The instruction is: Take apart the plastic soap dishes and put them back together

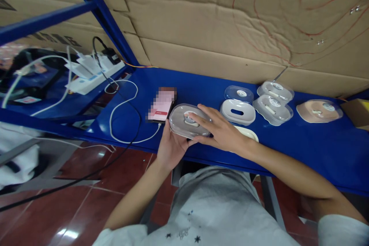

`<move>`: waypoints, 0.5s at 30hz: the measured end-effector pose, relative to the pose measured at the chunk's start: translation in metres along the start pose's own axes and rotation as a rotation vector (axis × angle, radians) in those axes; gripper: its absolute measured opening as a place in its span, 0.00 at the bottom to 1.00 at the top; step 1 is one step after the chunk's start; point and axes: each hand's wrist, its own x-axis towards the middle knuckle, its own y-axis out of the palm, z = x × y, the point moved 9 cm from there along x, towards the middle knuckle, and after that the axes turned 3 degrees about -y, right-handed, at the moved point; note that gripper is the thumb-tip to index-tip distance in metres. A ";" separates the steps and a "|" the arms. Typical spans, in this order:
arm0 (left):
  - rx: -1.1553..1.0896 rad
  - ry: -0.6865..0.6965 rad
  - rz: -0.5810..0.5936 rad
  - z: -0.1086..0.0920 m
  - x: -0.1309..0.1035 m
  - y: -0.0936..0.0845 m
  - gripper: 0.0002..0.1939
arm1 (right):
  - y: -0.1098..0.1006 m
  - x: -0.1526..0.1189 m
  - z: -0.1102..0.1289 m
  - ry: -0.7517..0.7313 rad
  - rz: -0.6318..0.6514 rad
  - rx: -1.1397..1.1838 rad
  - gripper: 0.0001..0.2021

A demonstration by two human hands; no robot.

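Observation:
My left hand [173,150] supports an oval soap box with a clear lid [184,125] from below, thumb along its left edge. Across the lid's right side lie the fingers of my right hand [219,128], with one fingertip at the round sticker and the thumb at the near edge. Beneath my right wrist, a cream oval part [249,133] is partly hidden. Just beyond that hand is a white oval tray [238,110] with a dark slot, and a loose clear lid [239,93] lies behind it.
Two lidded boxes [272,108] stand at the back, with a peach box [318,110] farther right. A phone [162,103] on a white charging cable [112,123] lies left of my hands. A power strip [95,77] sits beyond the blue shelf post [111,27]. Cardboard [201,15] backs the blue shelf.

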 end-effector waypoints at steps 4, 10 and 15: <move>0.007 0.015 -0.010 -0.002 -0.001 0.000 0.29 | -0.003 0.002 0.003 -0.024 0.048 0.017 0.35; 0.064 0.057 -0.018 -0.004 -0.004 0.004 0.29 | -0.006 0.002 0.005 -0.043 0.066 0.041 0.33; 0.094 0.083 0.003 -0.002 -0.006 0.007 0.29 | -0.007 0.002 0.002 -0.023 0.010 0.122 0.34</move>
